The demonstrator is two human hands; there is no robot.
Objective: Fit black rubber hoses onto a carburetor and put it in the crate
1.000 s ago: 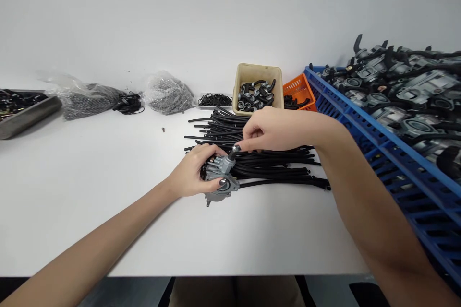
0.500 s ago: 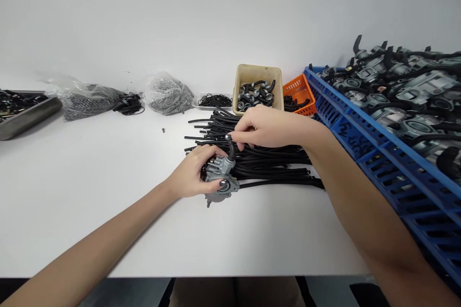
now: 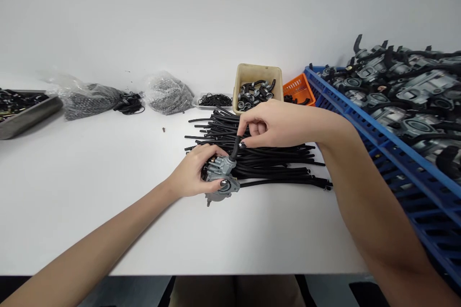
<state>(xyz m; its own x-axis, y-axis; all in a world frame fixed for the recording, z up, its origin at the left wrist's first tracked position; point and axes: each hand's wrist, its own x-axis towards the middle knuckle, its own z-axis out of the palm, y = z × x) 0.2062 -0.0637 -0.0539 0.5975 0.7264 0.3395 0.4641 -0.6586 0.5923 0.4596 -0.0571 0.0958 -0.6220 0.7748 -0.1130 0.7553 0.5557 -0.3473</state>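
Observation:
My left hand (image 3: 197, 171) is closed around a grey metal carburetor (image 3: 220, 167) and steadies it on the white table. Out of the carburetor's top rises a short black rubber boot (image 3: 235, 149), leaning slightly right. Thumb and forefinger of my right hand (image 3: 268, 123) pinch the upper end of this boot. Behind and to the right of the carburetor lies a bundle of black rubber hoses (image 3: 259, 157), partly covered by my right hand.
Rightward stands a blue crate (image 3: 355, 127) heaped with carburetors. Along the back sit a cream bin (image 3: 259, 68) of small fittings, an orange basket (image 3: 306, 87), a white tray (image 3: 195, 100) of black rings and plastic bags (image 3: 169, 93) of small parts. A metal tray (image 3: 30, 114) is far left.
My right hand has shifted slightly right, keeping its pinch on the boot's end. The boot, curved before, now stands straighter and leans right. My left hand and the carburetor have hardly moved.

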